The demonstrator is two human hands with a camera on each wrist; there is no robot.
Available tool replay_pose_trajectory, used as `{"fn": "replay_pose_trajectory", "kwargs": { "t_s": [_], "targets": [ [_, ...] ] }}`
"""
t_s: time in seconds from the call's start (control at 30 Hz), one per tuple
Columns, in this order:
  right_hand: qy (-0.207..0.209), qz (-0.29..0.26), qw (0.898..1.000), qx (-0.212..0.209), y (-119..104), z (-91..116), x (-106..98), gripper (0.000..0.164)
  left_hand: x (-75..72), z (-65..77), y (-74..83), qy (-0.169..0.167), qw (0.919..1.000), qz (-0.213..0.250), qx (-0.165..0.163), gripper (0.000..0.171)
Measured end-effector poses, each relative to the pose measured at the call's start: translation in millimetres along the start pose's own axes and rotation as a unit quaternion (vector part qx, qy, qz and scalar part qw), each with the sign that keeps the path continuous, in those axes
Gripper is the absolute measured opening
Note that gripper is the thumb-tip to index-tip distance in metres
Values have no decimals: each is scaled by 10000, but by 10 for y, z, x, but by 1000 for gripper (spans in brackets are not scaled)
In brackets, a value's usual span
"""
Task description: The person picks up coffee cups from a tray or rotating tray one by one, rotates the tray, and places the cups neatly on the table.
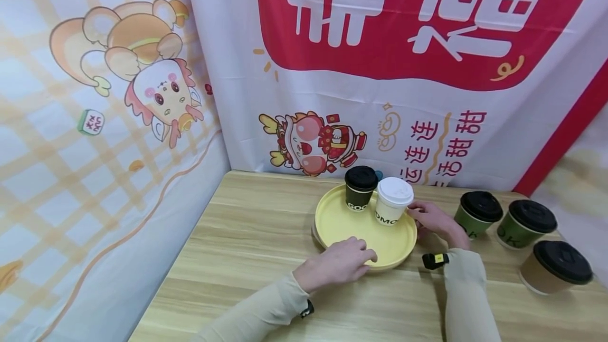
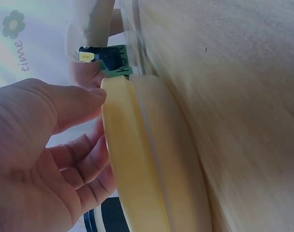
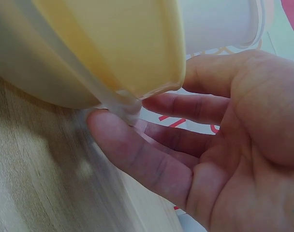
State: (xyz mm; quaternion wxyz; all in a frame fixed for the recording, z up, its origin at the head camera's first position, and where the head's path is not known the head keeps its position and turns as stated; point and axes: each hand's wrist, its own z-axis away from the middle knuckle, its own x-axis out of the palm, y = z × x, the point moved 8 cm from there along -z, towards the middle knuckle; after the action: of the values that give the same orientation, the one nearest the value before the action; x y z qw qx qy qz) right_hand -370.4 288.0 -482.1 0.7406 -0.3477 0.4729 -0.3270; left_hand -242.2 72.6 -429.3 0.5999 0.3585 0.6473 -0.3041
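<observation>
1 round yellow tray (image 1: 334,215) | lidded: 1 black cup (image 1: 358,197) | 1 white cup (image 1: 391,209) | 2 green cups (image 1: 516,233) | 1 brown cup (image 1: 541,275)

Wood-grain table (image 1: 252,231) — yellow tray (image 1: 344,228), two green cups (image 1: 469,221) (image 1: 515,232), one brown cup (image 1: 543,273).

You face a white hanging (image 1: 233,94), lightly creased, bearing a red panel (image 1: 399,59) with large white characters and a small cartoon dragon (image 1: 306,144) below, prints turned sideways. On your left, an orange-checked wall cloth (image 1: 28,136) with a cartoon animal (image 1: 163,91). Red band (image 1: 567,136) to your right. Pale wood-grain tabletop (image 1: 247,236) before you; light soft, shadows faint.
</observation>
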Motion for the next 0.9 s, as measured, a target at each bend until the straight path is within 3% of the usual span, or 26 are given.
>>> {"fn": "replay_pose_trajectory", "kwargs": {
  "t_s": [0.37,0.9],
  "targets": [
    [-10,-94,9999,-56,4,-14,8,41,52,-1,5,46,9998,-204,-20,20],
    [-108,-302,9990,-307,-19,23,17,40,18,124,-121,28,9994,-319,-135,18]
  ]
}}
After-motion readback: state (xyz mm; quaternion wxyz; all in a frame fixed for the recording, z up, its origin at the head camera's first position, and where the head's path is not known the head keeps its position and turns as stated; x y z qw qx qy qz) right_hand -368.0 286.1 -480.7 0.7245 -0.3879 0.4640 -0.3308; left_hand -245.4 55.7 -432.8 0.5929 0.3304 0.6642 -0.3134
